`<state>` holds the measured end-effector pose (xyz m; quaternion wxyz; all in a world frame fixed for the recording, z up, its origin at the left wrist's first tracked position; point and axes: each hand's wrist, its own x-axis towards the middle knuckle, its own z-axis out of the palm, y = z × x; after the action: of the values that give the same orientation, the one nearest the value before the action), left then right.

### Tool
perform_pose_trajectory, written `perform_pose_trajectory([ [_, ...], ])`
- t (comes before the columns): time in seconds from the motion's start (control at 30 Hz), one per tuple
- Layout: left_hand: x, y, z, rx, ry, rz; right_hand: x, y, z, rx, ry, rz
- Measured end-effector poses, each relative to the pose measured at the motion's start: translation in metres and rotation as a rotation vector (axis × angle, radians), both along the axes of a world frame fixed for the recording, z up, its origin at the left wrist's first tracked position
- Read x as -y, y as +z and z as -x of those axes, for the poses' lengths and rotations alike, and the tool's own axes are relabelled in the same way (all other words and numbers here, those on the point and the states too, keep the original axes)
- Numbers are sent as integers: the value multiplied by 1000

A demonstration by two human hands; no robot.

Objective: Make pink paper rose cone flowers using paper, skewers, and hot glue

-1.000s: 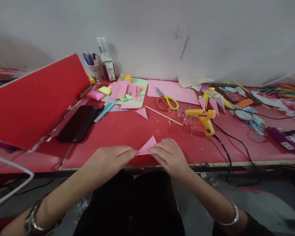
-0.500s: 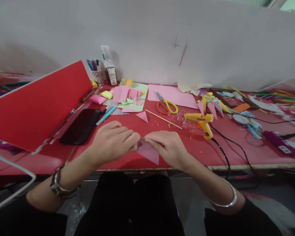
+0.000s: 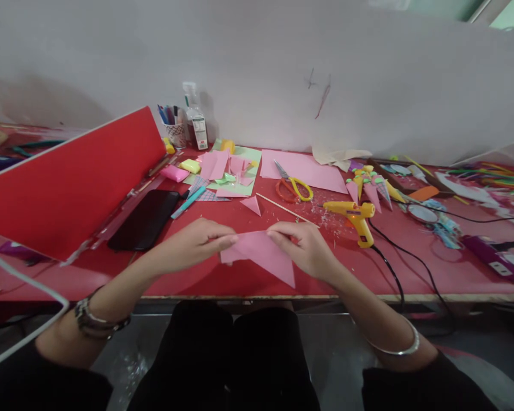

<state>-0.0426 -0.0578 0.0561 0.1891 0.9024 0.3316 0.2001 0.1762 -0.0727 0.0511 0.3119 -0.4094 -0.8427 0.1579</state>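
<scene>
A piece of pink paper (image 3: 261,251) with a long pointed corner is held up near the table's front edge. My left hand (image 3: 201,242) pinches its left end between thumb and fingers. At its upper right edge, my right hand (image 3: 302,245) grips it in the same way. Just beyond the paper lie a small pink paper triangle (image 3: 251,205) and a thin wooden stick (image 3: 282,208). Scissors (image 3: 294,185) with red and yellow handles rest behind the stick. To the right of my right hand lies a yellow glue gun (image 3: 354,218) with a black cord.
A red board (image 3: 81,177) leans at the left beside a black phone (image 3: 143,220). Pink scraps (image 3: 216,164) and a pink sheet (image 3: 302,170) lie at the back. Small paper cones (image 3: 370,191) and a purple power strip (image 3: 494,258) are at the right.
My hands have moved apart, showing more of the pink paper between them. Its pointed corner has shifted right. My left thumb now shows on top of the paper.
</scene>
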Motion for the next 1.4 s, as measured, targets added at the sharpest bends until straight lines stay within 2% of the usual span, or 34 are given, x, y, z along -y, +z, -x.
perform_pose_trajectory([
  [0.1, -1, -3, -8, -121, -13, 14, -5, -1, 4, 104, -11, -158],
  [0.2, -1, -5, -16, -208, 57, -115, -7, 0, 13, 226, 11, -308],
  [0.3, 2, -2, -23, -181, 34, -147, -7, 2, 22, 284, 39, -437],
  [0.4, 6, 0, -24, -84, 12, -65, -6, 3, 24, 311, 37, -540],
  [0.57, 8, 5, -9, -29, 44, -9, -13, -2, 1, 315, 20, -536],
  [0.63, 7, 9, 0, -18, 64, 27, -18, -5, -14, 326, -21, -535],
  [0.77, 4, 13, 8, 16, 149, 133, -17, -4, -29, 259, -201, -544],
  [0.87, 5, 9, 0, 93, 196, 195, -3, 2, -16, 220, -192, -557],
  [1.0, 6, 1, -18, 275, 158, 395, 14, 6, 10, 473, -42, -651],
  [1.13, 4, -1, -22, 339, 156, 567, 14, 3, 16, 549, -72, -738],
  [1.2, 4, -2, -19, 318, 184, 481, 11, 2, 13, 535, -84, -719],
  [1.3, 6, -3, -16, 190, 208, 174, 8, 4, 9, 482, -71, -669],
  [1.4, 10, -4, -18, -24, 169, -121, 7, 6, 10, 425, -34, -629],
])
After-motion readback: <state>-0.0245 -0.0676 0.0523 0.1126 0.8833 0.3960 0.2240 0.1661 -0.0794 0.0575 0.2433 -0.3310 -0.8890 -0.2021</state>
